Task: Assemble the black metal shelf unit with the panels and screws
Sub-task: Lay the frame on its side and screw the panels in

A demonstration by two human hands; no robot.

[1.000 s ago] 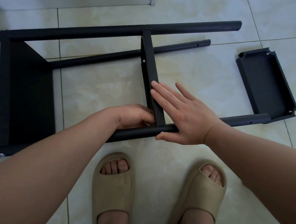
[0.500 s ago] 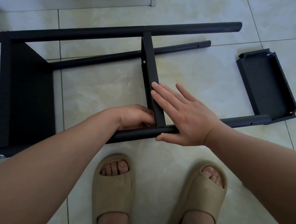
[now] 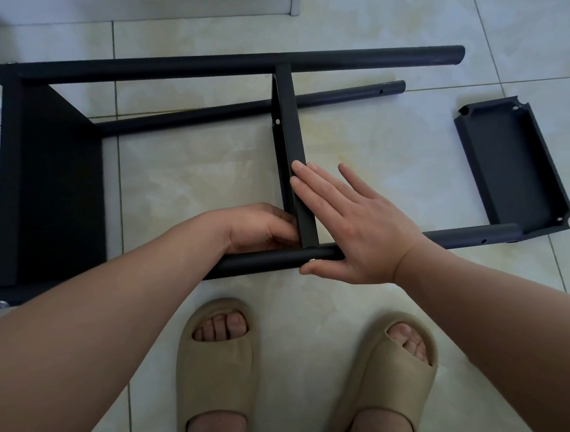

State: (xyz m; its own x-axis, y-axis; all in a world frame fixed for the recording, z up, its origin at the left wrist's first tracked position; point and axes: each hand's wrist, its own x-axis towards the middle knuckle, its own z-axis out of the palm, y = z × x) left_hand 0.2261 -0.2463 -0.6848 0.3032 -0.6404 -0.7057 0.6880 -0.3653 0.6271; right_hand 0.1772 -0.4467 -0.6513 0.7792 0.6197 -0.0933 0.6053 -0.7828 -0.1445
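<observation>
Black shelf frame (image 3: 199, 65) on its side on the floor (image 3: 373, 142): right hand (image 3: 355, 224), grip released, presses flat against the middle panel (image 3: 292, 147), while the left hand (image 3: 261, 227) curls beside that panel, its grip's contents impossible to tell, apparently seating the panel's screw (image 3: 312, 260), which next needs tightening.

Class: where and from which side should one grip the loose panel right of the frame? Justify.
Pinch the panel by its right rim, from the right and above: it lies open side up, so the upturned rim gives a lip, and that side is clear of the poles.
</observation>
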